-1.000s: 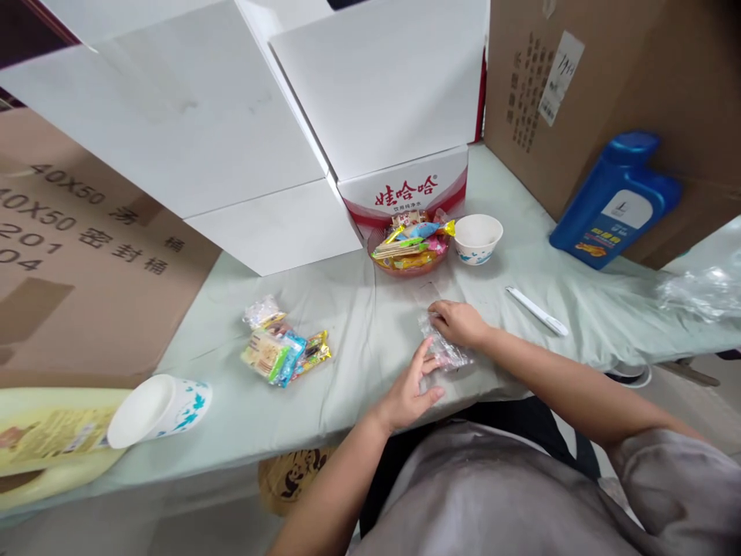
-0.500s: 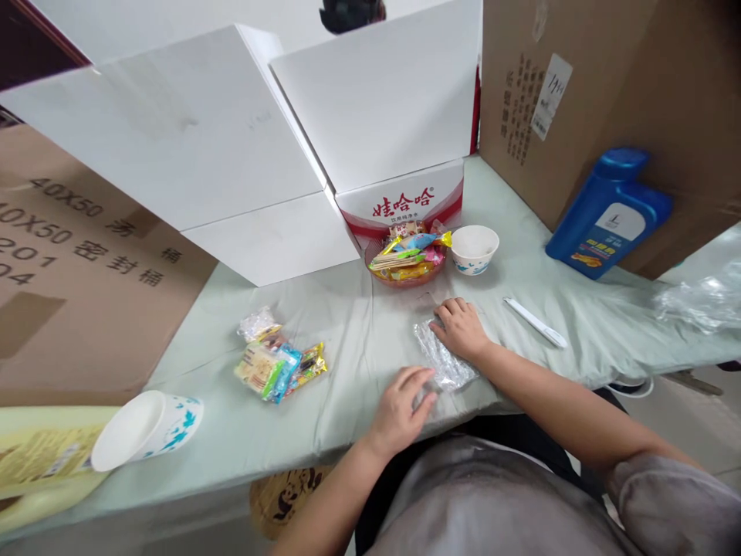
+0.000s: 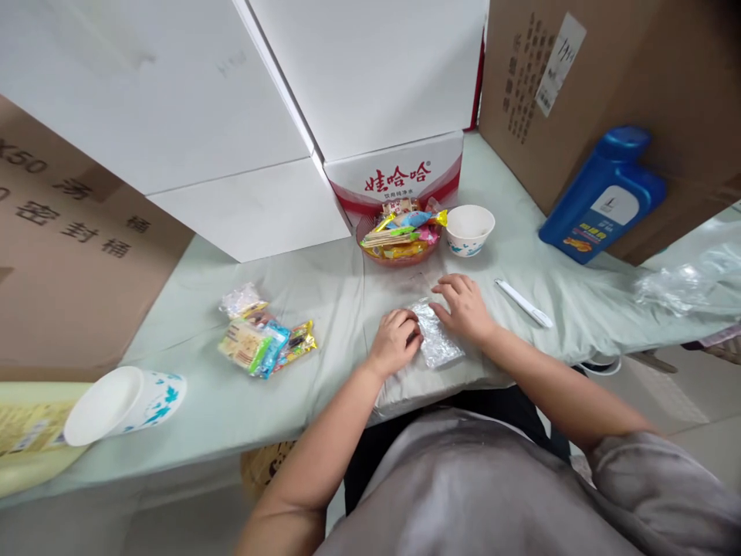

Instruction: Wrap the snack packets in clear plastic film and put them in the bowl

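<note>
A flat piece of crinkled clear plastic wrap point(image 3: 438, 340) lies on the cloth near the table's front edge. My left hand point(image 3: 394, 341) rests at its left side, fingers curved and apart from the thumb, with the fingertips at the wrap's edge. On the opposite side, my right hand point(image 3: 466, 310) is spread over the upper right edge, its fingers apart. Neither hand appears to grip the wrap. Beyond the hands stands a clear reddish bowl point(image 3: 399, 261) full of wrapped snacks, beside a white paper bowl point(image 3: 470, 230). A white utility knife point(image 3: 524, 303) lies right of my right hand.
Several snack packets point(image 3: 263, 340) lie to the left, near a tipped paper bowl point(image 3: 127, 405) and a yellow package point(image 3: 32, 436). White boxes point(image 3: 399, 174) and a brown carton point(image 3: 526, 93) line the back. A blue bottle point(image 3: 602, 197) and loose clear plastic point(image 3: 677, 286) are at right.
My left hand has moved up and forward to the wrap's left edge. My right hand has lifted a little off the wrap toward its right side. The camera view has tilted down.
</note>
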